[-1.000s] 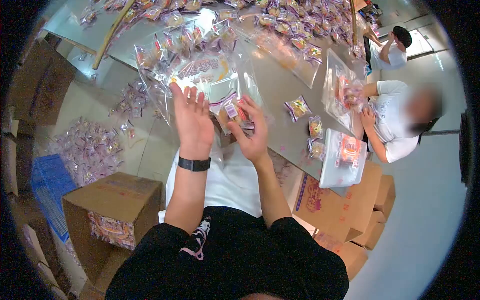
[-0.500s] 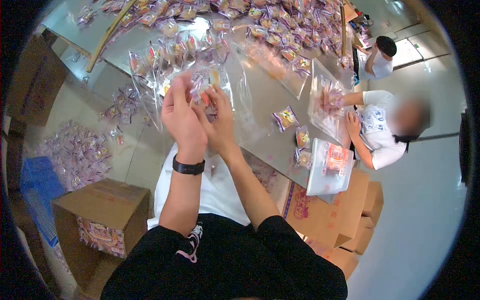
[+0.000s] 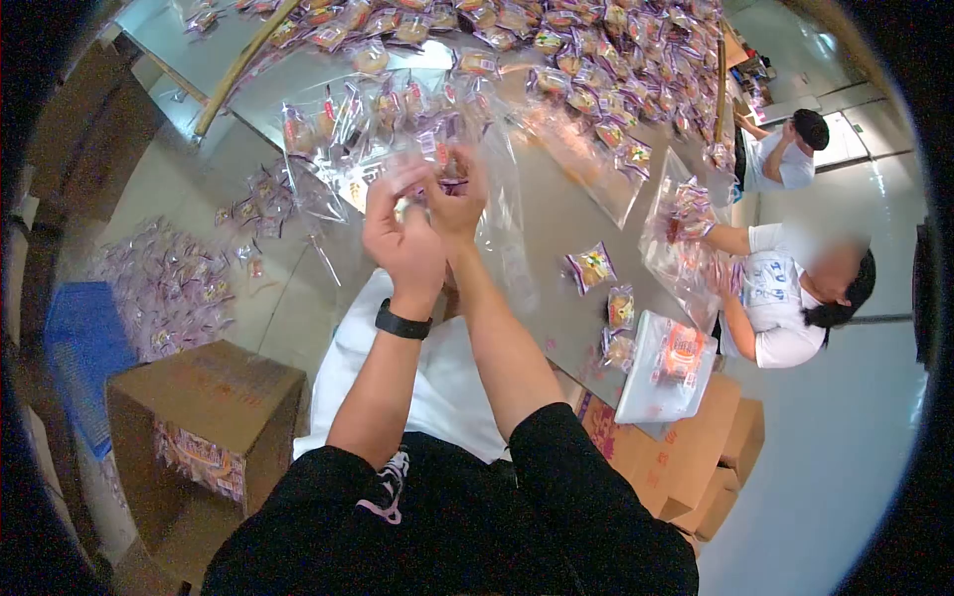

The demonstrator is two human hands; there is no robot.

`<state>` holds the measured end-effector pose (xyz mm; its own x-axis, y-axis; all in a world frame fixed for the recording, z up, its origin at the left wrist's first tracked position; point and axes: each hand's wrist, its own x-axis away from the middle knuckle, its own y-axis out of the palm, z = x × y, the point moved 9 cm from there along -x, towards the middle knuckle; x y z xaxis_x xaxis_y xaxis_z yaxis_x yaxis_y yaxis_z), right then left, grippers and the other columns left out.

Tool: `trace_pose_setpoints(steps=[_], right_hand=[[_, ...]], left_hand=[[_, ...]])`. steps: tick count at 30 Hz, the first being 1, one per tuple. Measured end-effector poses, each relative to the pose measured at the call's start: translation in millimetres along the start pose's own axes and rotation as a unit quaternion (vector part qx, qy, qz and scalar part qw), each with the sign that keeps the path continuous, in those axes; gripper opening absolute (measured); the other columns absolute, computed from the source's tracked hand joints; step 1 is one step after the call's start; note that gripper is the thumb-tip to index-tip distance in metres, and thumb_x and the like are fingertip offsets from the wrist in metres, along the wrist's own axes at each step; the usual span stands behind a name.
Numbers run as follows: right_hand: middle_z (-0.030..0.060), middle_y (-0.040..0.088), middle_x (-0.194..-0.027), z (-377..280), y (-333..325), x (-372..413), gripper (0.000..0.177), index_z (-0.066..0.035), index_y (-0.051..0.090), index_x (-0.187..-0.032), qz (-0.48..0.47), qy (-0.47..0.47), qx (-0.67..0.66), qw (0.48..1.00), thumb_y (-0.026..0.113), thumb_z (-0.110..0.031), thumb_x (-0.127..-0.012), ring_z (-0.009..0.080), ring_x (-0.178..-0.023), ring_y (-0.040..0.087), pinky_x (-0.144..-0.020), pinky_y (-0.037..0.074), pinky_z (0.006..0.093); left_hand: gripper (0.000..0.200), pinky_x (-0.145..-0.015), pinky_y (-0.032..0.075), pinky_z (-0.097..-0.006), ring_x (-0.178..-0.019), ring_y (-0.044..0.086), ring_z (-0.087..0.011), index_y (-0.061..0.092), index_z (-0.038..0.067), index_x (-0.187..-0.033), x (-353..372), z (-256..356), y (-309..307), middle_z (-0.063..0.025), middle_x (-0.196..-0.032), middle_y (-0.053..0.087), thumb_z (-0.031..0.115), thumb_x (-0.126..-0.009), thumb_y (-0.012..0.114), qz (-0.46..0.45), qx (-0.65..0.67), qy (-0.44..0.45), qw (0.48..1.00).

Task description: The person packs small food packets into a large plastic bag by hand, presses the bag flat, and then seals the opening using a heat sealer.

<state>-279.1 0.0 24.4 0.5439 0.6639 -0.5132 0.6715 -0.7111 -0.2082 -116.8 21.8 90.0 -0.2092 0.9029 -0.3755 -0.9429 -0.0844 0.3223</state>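
Observation:
A clear plastic bag [image 3: 328, 189] lies on the grey table [image 3: 547, 323], with a row of small purple-and-clear wrapped packets [image 3: 388, 101] along its far part. Over its near part, my left hand [image 3: 402, 243], with a black wristband, has its fingers curled and blurred; what they hold is hidden. Close beside it on the right, my right hand [image 3: 459, 209] is closed on a wrapped packet [image 3: 437, 149]. The two hands nearly touch.
Loose packets [image 3: 591, 268] lie right of my hands; a large pile [image 3: 616, 60] is at the back. A white printed bag stack [image 3: 666, 368] sits at the table edge. A co-worker [image 3: 780, 288] handles another bag. An open carton [image 3: 204, 397] stands lower left.
The whole view has shifted slightly, so things appear lower and further right. My right hand has moved up beside my left, and the co-worker's hands have changed position at their bag.

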Motion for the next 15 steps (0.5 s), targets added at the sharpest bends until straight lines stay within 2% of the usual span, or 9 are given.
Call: trace_pose_setpoints(steps=[3, 4, 7, 8, 11, 12, 15], right_hand=[[0.0185, 0.064, -0.12, -14, -8, -3, 0.049, -0.004, 0.065, -0.116, 0.032, -0.067, 0.015, 0.997, 0.085, -0.029, -0.079, 0.0396, -0.115, 0.058, -0.099, 0.045, 0.0472], [0.0192, 0.063, -0.123, -3, -3, -1, 0.049, -0.004, 0.066, -0.116, 0.018, -0.03, -0.018, 0.999, 0.085, -0.03, -0.08, 0.0402, -0.12, 0.056, -0.103, 0.044, 0.0477], [0.0198, 0.063, -0.126, 21, 1, 3, 0.05, -0.004, 0.067, -0.117, 0.017, 0.027, -0.027, 0.999, 0.086, -0.032, -0.079, 0.0398, -0.125, 0.053, -0.106, 0.042, 0.0474], [0.0199, 0.063, -0.127, 23, 1, 4, 0.051, -0.004, 0.067, -0.118, 0.02, 0.034, -0.029, 0.999, 0.086, -0.032, -0.079, 0.0396, -0.126, 0.053, -0.108, 0.042, 0.0472], [0.0196, 0.062, -0.129, 5, -10, 2, 0.052, -0.004, 0.067, -0.118, 0.031, 0.007, -0.011, 0.999, 0.086, -0.033, -0.079, 0.0386, -0.128, 0.052, -0.109, 0.041, 0.0465], [0.0191, 0.063, -0.128, 4, -11, 2, 0.05, -0.003, 0.067, -0.118, 0.047, 0.007, -0.013, 0.999, 0.086, -0.029, -0.08, 0.0373, -0.126, 0.054, -0.108, 0.043, 0.0454], [0.0186, 0.063, -0.126, 2, -16, 0, 0.047, -0.003, 0.067, -0.118, 0.06, -0.012, 0.002, 0.998, 0.085, -0.025, -0.082, 0.0358, -0.123, 0.056, -0.105, 0.046, 0.0436]], left_hand=[[0.051, -0.097, 0.048, -0.0343, -0.117, 0.06, -0.0251, 0.06, 0.001, -0.132, 5, -45, -8, -0.0144, -0.127, 0.063, -0.007, -0.082, 0.052, 0.103, 0.042, -0.183, 0.977], [0.054, -0.099, 0.048, -0.0378, -0.119, 0.06, -0.0296, 0.058, 0.001, -0.134, -4, -42, -8, -0.0158, -0.131, 0.06, -0.006, -0.081, 0.052, 0.08, -0.098, -0.14, 0.982], [0.055, -0.101, 0.048, -0.0435, -0.118, 0.06, -0.0352, 0.058, 0.001, -0.135, -27, -29, 7, -0.0187, -0.133, 0.059, -0.005, -0.081, 0.052, 0.111, -0.295, 0.031, 0.948], [0.055, -0.106, 0.044, -0.0486, -0.122, 0.056, -0.0392, 0.058, -0.001, -0.134, -33, -31, 12, -0.0215, -0.131, 0.058, -0.003, -0.079, 0.055, 0.09, -0.284, 0.045, 0.954], [0.056, -0.109, 0.041, -0.0483, -0.128, 0.052, -0.0388, 0.056, -0.003, -0.134, -57, -31, 30, -0.0222, -0.132, 0.058, -0.003, -0.078, 0.057, -0.024, -0.328, 0.085, 0.941], [0.057, -0.112, 0.04, -0.0472, -0.137, 0.046, -0.0367, 0.056, -0.003, -0.136, -68, -33, 35, -0.0208, -0.139, 0.057, 0.001, -0.079, 0.061, -0.084, -0.364, 0.08, 0.924], [0.059, -0.113, 0.04, -0.0481, -0.141, 0.043, -0.0357, 0.058, -0.001, -0.137, -83, -38, 45, -0.0178, -0.146, 0.054, 0.011, -0.08, 0.071, -0.13, -0.568, 0.132, 0.801]])
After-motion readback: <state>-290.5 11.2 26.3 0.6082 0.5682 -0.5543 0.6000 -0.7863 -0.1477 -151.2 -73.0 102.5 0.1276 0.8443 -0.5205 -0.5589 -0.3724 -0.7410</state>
